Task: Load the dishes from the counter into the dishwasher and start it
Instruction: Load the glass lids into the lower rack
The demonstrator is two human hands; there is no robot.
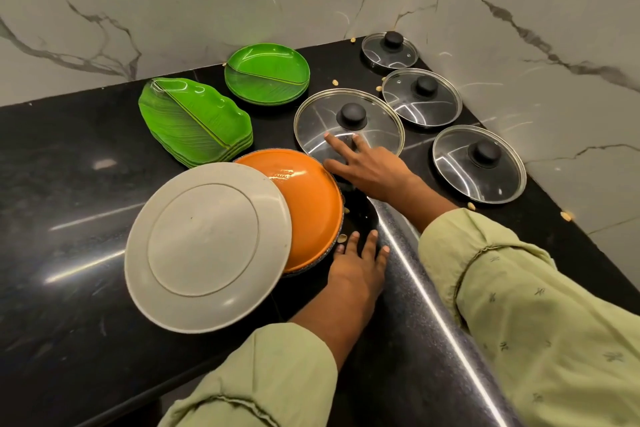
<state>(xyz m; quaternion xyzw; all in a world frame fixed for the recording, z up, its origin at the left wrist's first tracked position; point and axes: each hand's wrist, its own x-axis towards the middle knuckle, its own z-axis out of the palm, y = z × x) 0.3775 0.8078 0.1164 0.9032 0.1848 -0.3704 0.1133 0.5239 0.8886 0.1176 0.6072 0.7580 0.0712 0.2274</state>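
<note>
Inverted grey plate (207, 246) overlapping inverted orange plate (308, 204), lower centre; leaf-shaped green stack (194, 121), round green stack (266, 74) above; glass lids (318, 121) upper right.

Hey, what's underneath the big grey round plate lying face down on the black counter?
The grey round plate overlaps an upturned orange round plate, itself on a dark speckled dish rim. Anything else beneath is covered.

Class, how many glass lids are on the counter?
4 lids: one in the far corner, one nearer, one nearest on the right, the largest by the right hand. None seems hidden.
</note>
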